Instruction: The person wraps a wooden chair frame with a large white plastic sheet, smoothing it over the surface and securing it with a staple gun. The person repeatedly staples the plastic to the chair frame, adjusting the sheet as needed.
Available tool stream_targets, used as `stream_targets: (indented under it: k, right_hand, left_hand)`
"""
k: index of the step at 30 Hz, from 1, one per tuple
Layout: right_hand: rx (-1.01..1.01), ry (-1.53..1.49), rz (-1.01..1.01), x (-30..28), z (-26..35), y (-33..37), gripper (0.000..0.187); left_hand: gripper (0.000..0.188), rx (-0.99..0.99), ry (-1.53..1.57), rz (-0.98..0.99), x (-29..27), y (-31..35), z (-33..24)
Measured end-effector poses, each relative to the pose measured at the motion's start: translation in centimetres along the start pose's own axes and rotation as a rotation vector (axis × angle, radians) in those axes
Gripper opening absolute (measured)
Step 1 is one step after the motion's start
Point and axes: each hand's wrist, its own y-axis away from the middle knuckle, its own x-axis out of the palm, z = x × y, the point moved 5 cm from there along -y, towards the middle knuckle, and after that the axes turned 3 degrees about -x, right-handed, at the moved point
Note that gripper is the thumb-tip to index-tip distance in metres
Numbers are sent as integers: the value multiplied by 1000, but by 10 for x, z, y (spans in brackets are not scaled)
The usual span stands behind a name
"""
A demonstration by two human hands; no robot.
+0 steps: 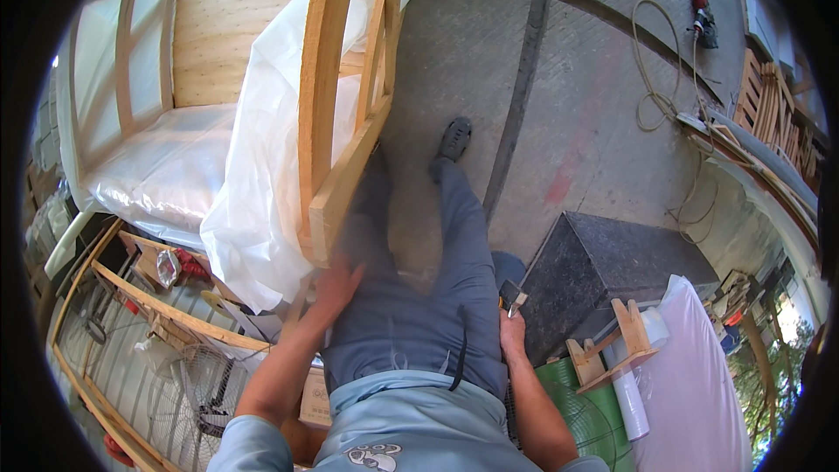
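Observation:
My left hand (338, 287) is beside my left thigh, just below the end of a pale wooden frame (345, 183); its visible fingers are spread, and I cannot tell whether it touches the wood. White plastic sheeting (258, 135) drapes over the frame's left side. At my right hip, my right hand (513, 330) is closed around a small tool (516, 299) with a dark body and a pale metallic edge; its exact kind is not clear.
A plastic-wrapped seat (166, 157) stands at the left. A black speckled box (603, 258) is close by my right leg. A red-and-black power tool (702, 17) and a looping hose (651, 79) lie on the concrete floor. A wire fan (205, 393) stands at lower left.

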Motion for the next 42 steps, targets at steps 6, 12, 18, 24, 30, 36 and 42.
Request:
stream_targets:
  k: [6,12,18,24,30,36,42]
  right_hand:
    - [-4,5,-3,5,-8,-4,38]
    - [10,-13,5,12,-17,-7,37]
    - [50,53,45,0,14,-4,36]
    - [-19,13,41,-27,52,-7,39]
    - [-84,80,71,-56,72,-36,47]
    - [-145,80,175,-99,111,-51,47]
    - [-263,264,130,-138,159,-82,44]
  left_hand:
    - [37,222,-113,-5,34,-43,20]
    - [36,86,167,-105,42,-38,118]
    - [35,-95,324,-140,41,-6,167]
    - [37,-95,84,79,2,20,61]
    - [40,308,369,31,-131,95,-101]
    - [29,482,872,-130,-251,138,-177]
    - [24,364,921,-578,-320,124,-137]
